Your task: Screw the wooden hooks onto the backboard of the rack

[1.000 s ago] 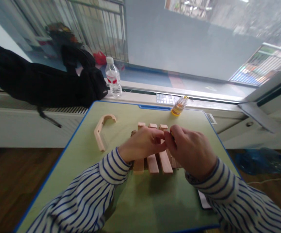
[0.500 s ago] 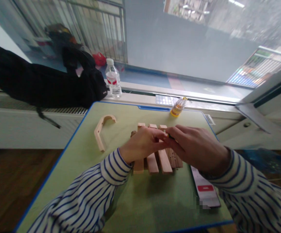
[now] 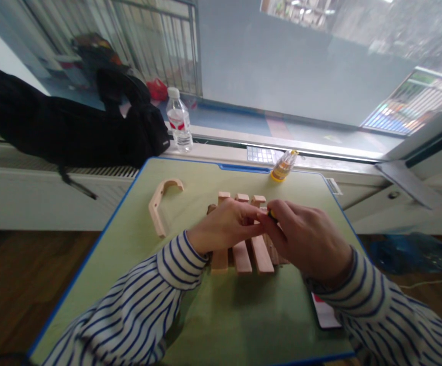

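Observation:
My right hand (image 3: 307, 236) is closed around a yellow-and-black screwdriver (image 3: 272, 214); only a bit of its handle shows, and its tip is hidden. My left hand (image 3: 226, 226) is closed in a pinch against my right fingertips, above the wooden pieces; what lies in the pinch is hidden. Beneath both hands are several pale wooden slats (image 3: 243, 259), side by side, their near ends toward me. A darker brown wooden piece (image 3: 273, 249) shows under them at the right, mostly covered by my right hand.
A curved pale wooden piece (image 3: 155, 208) lies on the green table (image 3: 129, 254) at the left. A small yellow-based bottle (image 3: 282, 168) stands at the back edge. A phone (image 3: 325, 312) lies under my right forearm. A water bottle (image 3: 180, 124) and black bag (image 3: 91, 129) sit by the window.
My right hand has turned and shifted slightly, uncovering more of the yellow-and-black handle. Its forearm now covers more of the phone. My left hand stays almost in place.

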